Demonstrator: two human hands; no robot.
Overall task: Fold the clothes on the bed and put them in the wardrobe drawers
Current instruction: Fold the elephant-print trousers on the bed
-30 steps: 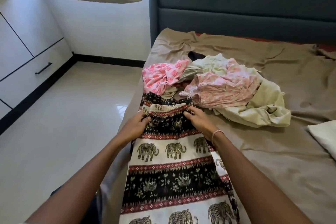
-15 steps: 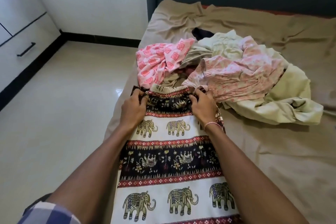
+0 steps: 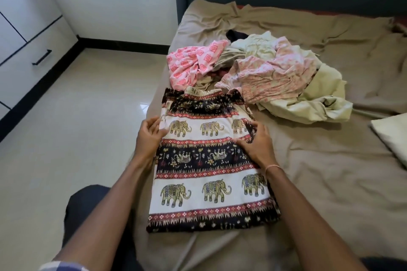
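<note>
The left hand (image 3: 149,136) and right hand (image 3: 256,146), both released, are pressing flat against opposite edges of the folded elephant-print trousers (image 3: 209,167).

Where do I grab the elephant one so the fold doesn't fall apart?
Probably the two long side edges of the elephant-print garment, one hand coming in from each side. It lies flat in folded layers, so sliding fingers underneath both edges should lift the layers together.
</note>
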